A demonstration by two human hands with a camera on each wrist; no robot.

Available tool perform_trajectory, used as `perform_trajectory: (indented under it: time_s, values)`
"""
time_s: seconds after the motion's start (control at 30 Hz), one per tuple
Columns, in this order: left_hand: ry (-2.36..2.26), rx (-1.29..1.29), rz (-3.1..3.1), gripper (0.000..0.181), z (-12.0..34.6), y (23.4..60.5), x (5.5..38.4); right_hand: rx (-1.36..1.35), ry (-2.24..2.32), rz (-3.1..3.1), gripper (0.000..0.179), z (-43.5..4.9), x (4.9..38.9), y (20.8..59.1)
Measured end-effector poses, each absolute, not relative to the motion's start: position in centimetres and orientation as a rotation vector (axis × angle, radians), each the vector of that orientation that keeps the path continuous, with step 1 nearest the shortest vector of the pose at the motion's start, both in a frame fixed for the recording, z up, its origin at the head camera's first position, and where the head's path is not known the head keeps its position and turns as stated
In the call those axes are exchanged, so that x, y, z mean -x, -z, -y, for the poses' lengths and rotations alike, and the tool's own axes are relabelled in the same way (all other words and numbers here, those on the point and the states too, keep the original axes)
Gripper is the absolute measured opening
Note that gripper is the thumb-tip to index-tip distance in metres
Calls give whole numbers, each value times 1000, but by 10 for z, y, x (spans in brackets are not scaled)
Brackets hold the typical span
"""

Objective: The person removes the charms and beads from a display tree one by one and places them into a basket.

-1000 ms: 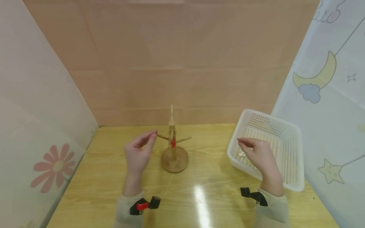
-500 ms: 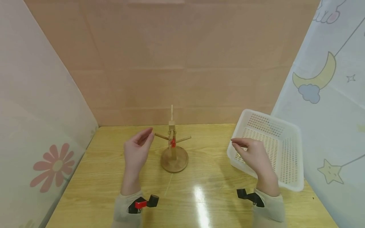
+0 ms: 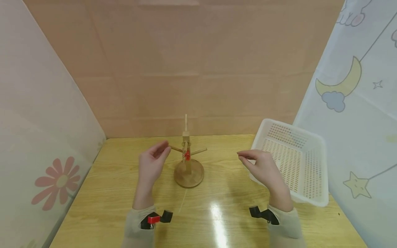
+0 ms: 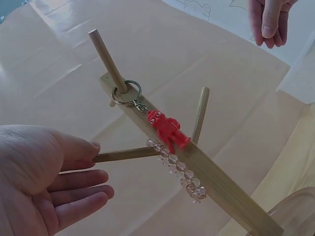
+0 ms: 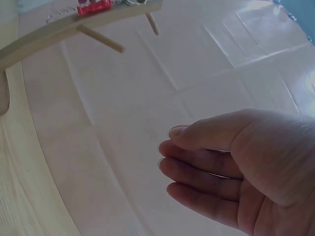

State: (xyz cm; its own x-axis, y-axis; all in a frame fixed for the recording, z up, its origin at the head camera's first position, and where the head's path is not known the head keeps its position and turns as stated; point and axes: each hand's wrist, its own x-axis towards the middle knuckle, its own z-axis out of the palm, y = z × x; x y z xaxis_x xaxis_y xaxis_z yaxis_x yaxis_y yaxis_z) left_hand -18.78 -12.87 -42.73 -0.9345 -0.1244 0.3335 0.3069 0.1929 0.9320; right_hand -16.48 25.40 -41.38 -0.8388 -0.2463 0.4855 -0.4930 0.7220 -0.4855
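My left hand [image 3: 152, 162] holds thumb and forefinger nearly together at the tip of a slim, round wooden peg [image 4: 125, 155], the other fingers loosely extended; I cannot tell whether I pinch it or merely touch. My right hand [image 3: 261, 165], thumb by forefinger and fingers softly bent, hovers with nothing visible in its grasp. Between them stands the round-based, pale wooden stand [image 3: 188, 176]. I judge a light touch best for steadying; tugging could tip it. My left wrist view shows the silver key ring with a red plastic figure [image 4: 168, 130] looped around an upper peg, above the clear-beaded bracelet [image 4: 181, 167]; from my head they blur together. Only there does the white perforated plastic basket [image 3: 323, 172] show plainly.
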Motion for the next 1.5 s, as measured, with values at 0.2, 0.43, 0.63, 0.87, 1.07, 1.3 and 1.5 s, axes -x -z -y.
perform_trajectory:
  time_s: [0.2,0.43,0.63,0.87,1.07,1.3,1.5]
  values:
    - [1774,166,2165,29,127,428,189,-670,-929,2515,16,-234,169,411]
    - [1727,157,2173,25,127,429,189,-699,-1053,2432,17,-205,174,408]
    - [1702,148,2181,23,128,429,187,-550,-1483,2358,19,-161,172,399]
    - [1658,162,2164,20,128,429,186,-444,-1713,2211,20,-115,170,392]
    - [1634,156,2156,17,126,429,185,-417,-1663,2087,19,-104,170,397]
    - [1613,167,2148,15,126,428,185,-450,-1572,2035,20,-97,173,402]
    - [1618,159,2157,17,126,428,184,-469,-1545,2032,19,-92,175,405]
